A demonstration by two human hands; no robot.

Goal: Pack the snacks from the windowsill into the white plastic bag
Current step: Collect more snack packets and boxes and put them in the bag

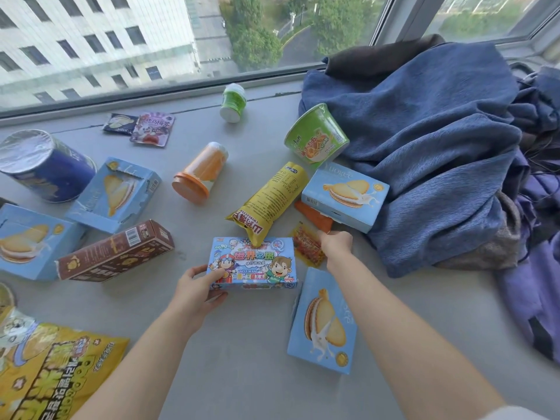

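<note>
None packed: no snack shows inside a bag, and the white plastic bag is not in view.
Left to pack: every snack on the windowsill [242,359], among them the blue cookie boxes, the yellow chip bag [269,201] and the green noodle bowl [316,136] by the blue cloth [424,140].
Stage, as I judge it: the start, first items being gathered.
Left hand [198,287]: fingers curled round the left end of the cartoon candy box [252,263], mid-sill toward the near edge.
Right hand [336,242]: reaching forward, fingertips pinching the orange packet [313,215] tucked under a cookie box [345,197].
</note>
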